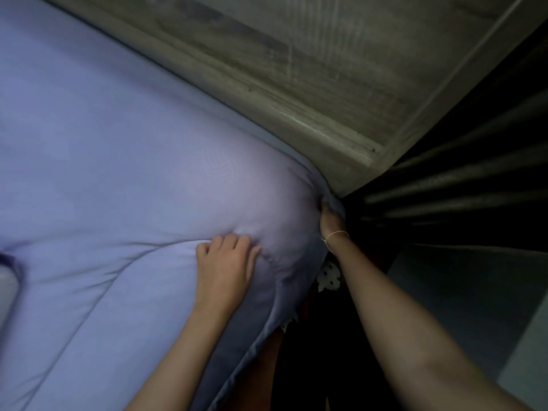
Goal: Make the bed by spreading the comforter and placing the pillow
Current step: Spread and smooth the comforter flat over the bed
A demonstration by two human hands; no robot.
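— Comforter (pixel 112 179), pale lilac, spread over nearly the whole bed; puffed up high toward the far right corner, creased in long soft folds toward the near edge.

— And at that far right corner?

— Tucked hard against the grey wood-grain wall panel (pixel 311 72). Right hand (pixel 329 216) buried there, at the very corner of the comforter, fingers hidden in the fabric. Looks like a grip on the corner, though cannot tell for certain with the fingertips out of sight. Thin pale string bracelet (pixel 335 235) around that wrist.

— Left hand?

— Left hand (pixel 226 262) resting palm down on top of the comforter, just inside the right edge and near the raised corner. Fingers together, bent slightly at the knuckles, pressing into the padding; nothing pinched. Small dimple and wrinkles in the fabric just beyond the fingertips.

— Right edge of the bed?

— Comforter draped over it, darker in shadow, hanging down between the two forearms. Scrap of white cloth with black dots (pixel 328 275) peeking out from under that overhang, beside the right forearm.

— Anything past the bed?

— Dark curtain (pixel 462 185) in vertical pleats to the right of the corner, very dim. Greyish floor (pixel 474 292) below it.

— Left edge?

— Deep fold in the comforter at the near left, with something pale and rounded (pixel 7 289) showing at the frame's edge; too cropped to identify.

— Pillow?

— Cannot tell; nothing clearly recognisable as one.
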